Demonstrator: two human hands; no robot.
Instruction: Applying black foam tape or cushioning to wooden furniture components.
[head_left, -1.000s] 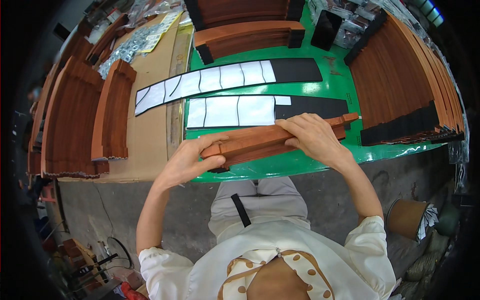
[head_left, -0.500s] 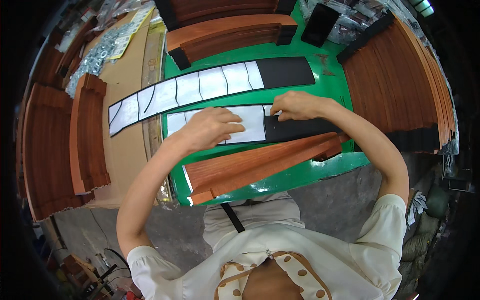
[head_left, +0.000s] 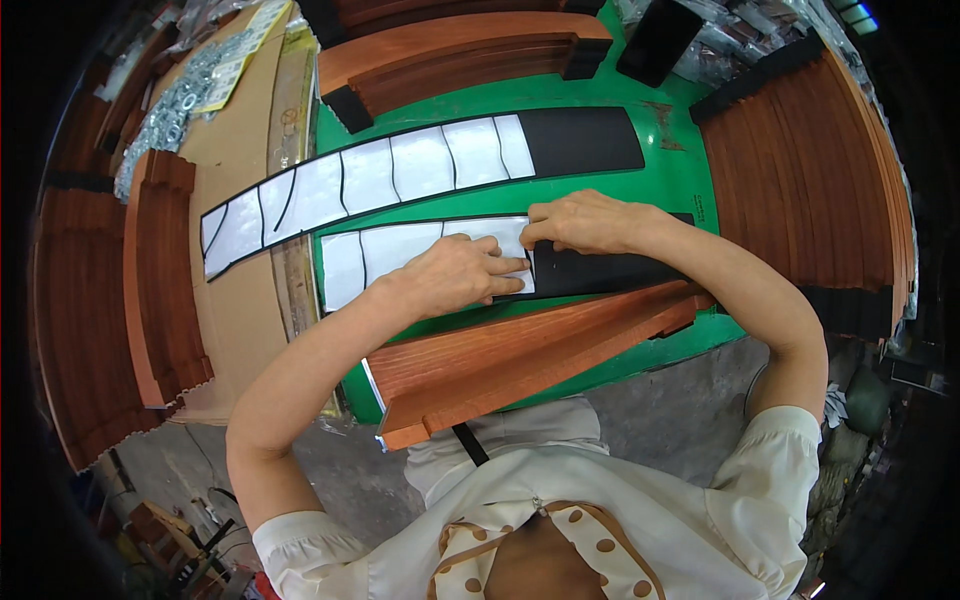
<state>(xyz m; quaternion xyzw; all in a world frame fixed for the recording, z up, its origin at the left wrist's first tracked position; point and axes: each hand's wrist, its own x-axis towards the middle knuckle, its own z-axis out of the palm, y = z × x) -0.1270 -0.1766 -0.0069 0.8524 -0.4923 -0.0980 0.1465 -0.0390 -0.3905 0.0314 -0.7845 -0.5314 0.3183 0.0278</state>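
Observation:
A long black strip with white sheets on it (head_left: pixel 345 262) lies on the green tabletop in front of me. My left hand (head_left: pixel 462 272) rests on the white sheet near its right end, fingers spread and flat. My right hand (head_left: pixel 582 222) is closed, its fingertips pinched together at the right edge of that sheet, where white meets bare black. What the pinch holds, if anything, is hidden. Just beyond lies a second black strip (head_left: pixel 585 142), its white sheets (head_left: pixel 420 165) divided by thin black lines. A reddish-brown wooden piece (head_left: pixel 520 355) lies nearer to me, along the front edge.
Curved wooden pieces (head_left: pixel 460 62) stand at the back beside a black phone-like slab (head_left: pixel 660 42). Stacked wooden boards (head_left: pixel 800 180) fill the right side. More wooden pieces (head_left: pixel 165 280) stand at the left, near cardboard (head_left: pixel 235 150) and a heap of metal rings (head_left: pixel 180 105).
My left hand has slid right along the white sheet, toward the right hand. The right hand has moved slightly left, onto the sheet's edge; the white piece at its fingertips no longer shows.

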